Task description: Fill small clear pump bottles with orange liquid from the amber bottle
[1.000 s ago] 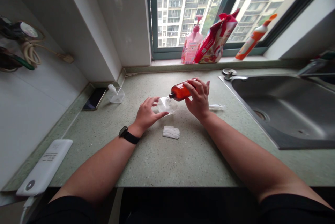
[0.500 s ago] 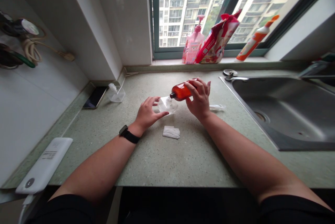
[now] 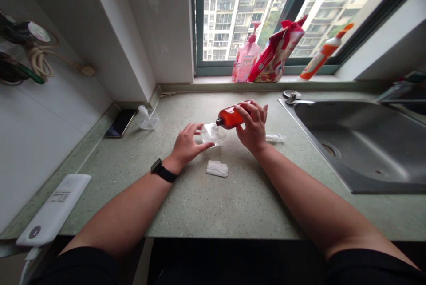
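Note:
My right hand (image 3: pixel 254 125) is wrapped round a red-orange see-through bottle (image 3: pixel 230 117), which it tips on its side with the uncapped neck to the left. Clear liquid seems to run from the mouth into a small clear plastic container (image 3: pixel 213 136) on the counter. Fingers and thumb of my left hand (image 3: pixel 189 144) grip that container from its left side. Just in front lies a folded white tissue (image 3: pixel 217 168). Partly behind my right wrist is a small clear wrapped item (image 3: pixel 275 138), its kind unclear.
At the left back a phone (image 3: pixel 121 123) lies beside a clear box (image 3: pixel 148 120) with a white pump top in it. A white power bank (image 3: pixel 55 209) sits at the front left edge. The steel sink (image 3: pixel 366 143) is on the right. A pink pump bottle (image 3: pixel 246 58) stands on the sill.
Both hands hold nearly the same pose, with the bottle still tilted over the container. The view has shifted very slightly.

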Motion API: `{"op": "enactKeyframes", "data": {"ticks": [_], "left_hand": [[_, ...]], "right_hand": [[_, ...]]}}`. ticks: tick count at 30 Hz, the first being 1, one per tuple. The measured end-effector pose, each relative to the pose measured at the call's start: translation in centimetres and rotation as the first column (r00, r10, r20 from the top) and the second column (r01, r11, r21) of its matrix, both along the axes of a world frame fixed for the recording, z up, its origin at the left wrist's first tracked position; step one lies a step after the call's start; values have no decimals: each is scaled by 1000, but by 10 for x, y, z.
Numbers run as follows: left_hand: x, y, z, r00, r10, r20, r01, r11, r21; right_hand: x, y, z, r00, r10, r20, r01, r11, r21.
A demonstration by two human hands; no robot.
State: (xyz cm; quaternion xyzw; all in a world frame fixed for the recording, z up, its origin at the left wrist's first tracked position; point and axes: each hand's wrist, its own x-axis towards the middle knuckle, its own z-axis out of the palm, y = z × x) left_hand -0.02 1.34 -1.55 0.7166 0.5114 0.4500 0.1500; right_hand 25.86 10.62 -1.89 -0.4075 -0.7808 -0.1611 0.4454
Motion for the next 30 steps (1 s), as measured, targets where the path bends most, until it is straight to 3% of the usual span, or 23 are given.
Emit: {"op": "enactKeyframes", "data": {"ticks": [30], "left_hand": [[0, 0, 0, 1000, -20, 4, 20, 1000, -1]], "right_hand": [[1, 0, 0, 1000, 8, 4, -8, 1000, -16]]}}
